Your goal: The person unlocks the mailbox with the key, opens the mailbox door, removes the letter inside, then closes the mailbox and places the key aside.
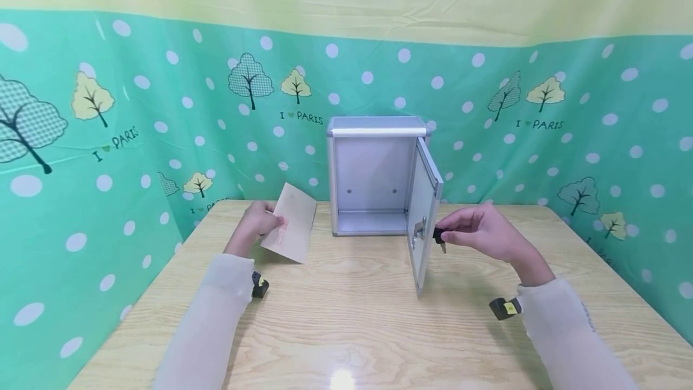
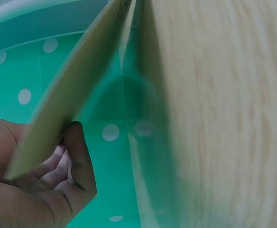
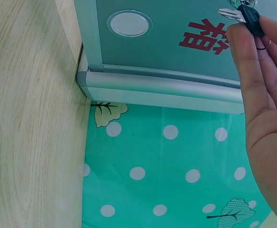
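Note:
My left hand (image 1: 255, 222) grips a tan paper envelope (image 1: 296, 224) by its left edge, holding it tilted over the table; a reddish print shows beside the thumb. In the left wrist view the envelope (image 2: 65, 95) is seen nearly edge-on. A silver metal box (image 1: 379, 132) stands at the back with its door (image 1: 425, 191) swung out toward me. My right hand (image 1: 484, 235) pinches a black-headed key (image 3: 251, 20) at the door's outer face. The key's silver blade points sideways, and a thin ring hangs from it. Close behind it sits the lock (image 3: 245, 3), partly cut off.
Box and hands are over a light wood table (image 1: 346, 312). A green dotted curtain (image 1: 368, 95) hangs right behind the box and along both sides. Inside the box, the back wall (image 1: 373, 167) has two small holes.

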The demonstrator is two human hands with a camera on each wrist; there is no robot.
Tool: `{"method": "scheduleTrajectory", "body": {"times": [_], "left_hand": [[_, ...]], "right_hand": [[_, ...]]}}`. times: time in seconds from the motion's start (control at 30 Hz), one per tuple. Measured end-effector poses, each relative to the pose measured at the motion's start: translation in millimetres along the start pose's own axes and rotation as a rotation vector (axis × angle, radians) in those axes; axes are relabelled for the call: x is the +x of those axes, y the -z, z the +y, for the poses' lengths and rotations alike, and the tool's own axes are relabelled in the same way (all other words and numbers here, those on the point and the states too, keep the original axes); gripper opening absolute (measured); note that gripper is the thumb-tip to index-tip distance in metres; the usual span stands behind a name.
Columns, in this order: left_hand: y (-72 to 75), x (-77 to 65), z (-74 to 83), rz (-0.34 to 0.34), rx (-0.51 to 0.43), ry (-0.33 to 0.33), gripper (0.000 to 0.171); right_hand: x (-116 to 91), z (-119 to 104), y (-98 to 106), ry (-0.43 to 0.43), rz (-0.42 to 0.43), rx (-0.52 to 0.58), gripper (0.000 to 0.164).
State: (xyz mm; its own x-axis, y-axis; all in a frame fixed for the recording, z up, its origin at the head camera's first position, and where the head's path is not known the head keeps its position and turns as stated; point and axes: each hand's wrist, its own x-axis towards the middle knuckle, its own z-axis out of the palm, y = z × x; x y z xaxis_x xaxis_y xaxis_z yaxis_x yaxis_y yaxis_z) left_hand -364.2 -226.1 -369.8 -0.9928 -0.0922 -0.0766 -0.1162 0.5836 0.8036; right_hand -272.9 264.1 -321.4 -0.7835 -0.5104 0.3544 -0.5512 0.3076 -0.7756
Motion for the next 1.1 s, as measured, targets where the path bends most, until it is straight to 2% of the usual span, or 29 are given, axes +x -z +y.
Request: {"method": "scheduleTrajectory", "body": {"times": [0.27,0.63,0.93,1.1], "left_hand": [[0.2,1.8,-4.8,-0.002,0.033,0.031,0.036],[1.5,5.4,-11.5,-0.099,0.08,0.111,0.05],[0.1,2.6,-11.4,-0.18,0.203,0.12,0.062],[0.7,2.2,-12.4,-0.174,0.227,0.108,0.062]], "right_hand": [[0.0,1.6,0.8,-0.002,0.007,-0.006,0.017],[0.1,0.2,0.0,-0.007,0.003,0.002,0.017],[0.1,0.7,-0.5,0.0,-0.002,0.001,0.018],[0.3,1.9,-0.5,0.011,-0.011,0.01,0.018]]}}
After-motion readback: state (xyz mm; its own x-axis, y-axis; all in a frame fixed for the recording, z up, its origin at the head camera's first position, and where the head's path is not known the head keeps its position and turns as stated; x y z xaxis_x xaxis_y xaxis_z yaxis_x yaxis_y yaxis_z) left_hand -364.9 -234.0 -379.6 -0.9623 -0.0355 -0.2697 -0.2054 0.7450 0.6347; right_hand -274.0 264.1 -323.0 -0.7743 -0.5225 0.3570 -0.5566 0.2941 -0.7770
